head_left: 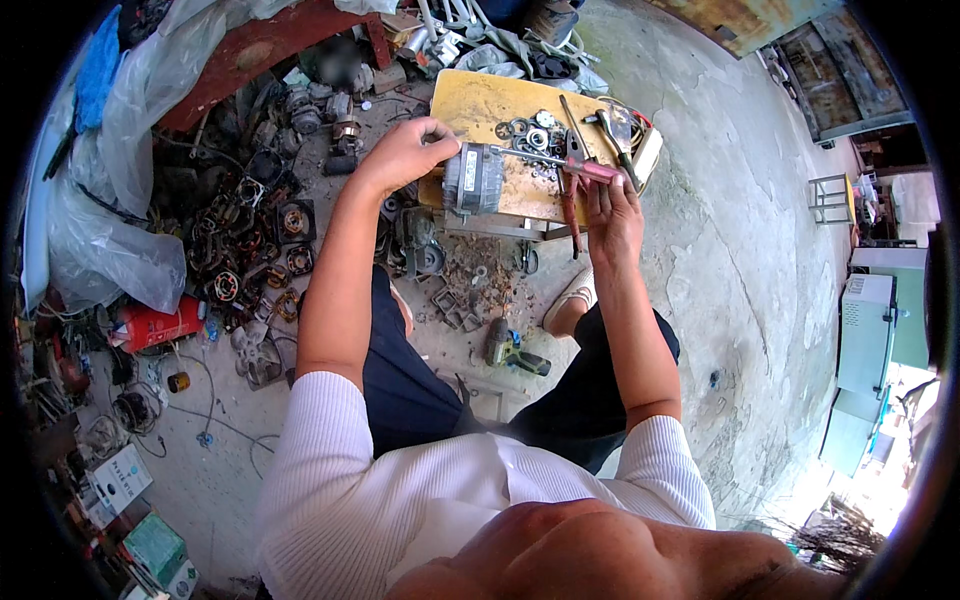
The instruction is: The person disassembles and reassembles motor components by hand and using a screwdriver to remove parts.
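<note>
A grey cylindrical motor [473,182] with a pale label rests at the near left edge of a yellow wooden bench top [470,98]. My left hand [408,152] is at the motor's left end, fingers curled and thumb towards it; whatever they pinch is hidden. In my right hand [613,218] is a screwdriver [594,171] with a reddish translucent handle, its shaft pointing left to the motor's right end. Beyond the shaft lie several metal rings and small parts [541,124]. Red-handled pliers [570,212] hang over the near edge, beside my right hand.
A hammer-like tool [612,138] lies at the bench's right side. Between my feet, a green and black power drill [515,352] stands on the concrete floor. Motor parts [240,225] are heaped at left, near plastic sheeting [105,240] and a red container [162,323].
</note>
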`<state>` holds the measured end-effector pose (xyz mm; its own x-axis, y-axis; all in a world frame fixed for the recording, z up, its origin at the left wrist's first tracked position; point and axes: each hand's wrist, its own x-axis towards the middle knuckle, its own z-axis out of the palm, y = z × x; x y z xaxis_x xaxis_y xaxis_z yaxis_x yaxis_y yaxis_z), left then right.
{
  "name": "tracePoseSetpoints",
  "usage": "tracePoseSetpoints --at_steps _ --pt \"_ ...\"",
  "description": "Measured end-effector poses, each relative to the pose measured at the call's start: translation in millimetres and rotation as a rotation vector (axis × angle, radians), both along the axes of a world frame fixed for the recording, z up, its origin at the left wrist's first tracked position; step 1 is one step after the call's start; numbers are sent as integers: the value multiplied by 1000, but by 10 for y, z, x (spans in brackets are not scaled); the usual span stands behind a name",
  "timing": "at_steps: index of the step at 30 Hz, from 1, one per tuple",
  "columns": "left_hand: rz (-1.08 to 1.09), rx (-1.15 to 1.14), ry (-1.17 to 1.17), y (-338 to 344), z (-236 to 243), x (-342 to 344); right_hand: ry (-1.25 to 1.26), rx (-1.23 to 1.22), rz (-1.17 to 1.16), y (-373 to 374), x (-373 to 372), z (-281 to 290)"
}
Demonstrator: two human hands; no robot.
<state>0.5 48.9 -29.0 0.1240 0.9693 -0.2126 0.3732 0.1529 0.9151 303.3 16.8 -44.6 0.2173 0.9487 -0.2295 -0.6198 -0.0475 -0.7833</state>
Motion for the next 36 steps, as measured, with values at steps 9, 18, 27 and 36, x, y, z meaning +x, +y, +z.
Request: tracePoseSetpoints --at_steps 9,18,27,36 --pt "1 22 43 -12 11 35 36 -70 -41 -33 -88 34" --pt "-4 65 -3 -44 12 38 77 2 20 9 -5 -68" --pt "3 -40 -143 -84 72 29 9 -36 -21 -7 3 -23" --pt "3 4 -139 -104 115 51 57 -27 -12 18 17 -71"
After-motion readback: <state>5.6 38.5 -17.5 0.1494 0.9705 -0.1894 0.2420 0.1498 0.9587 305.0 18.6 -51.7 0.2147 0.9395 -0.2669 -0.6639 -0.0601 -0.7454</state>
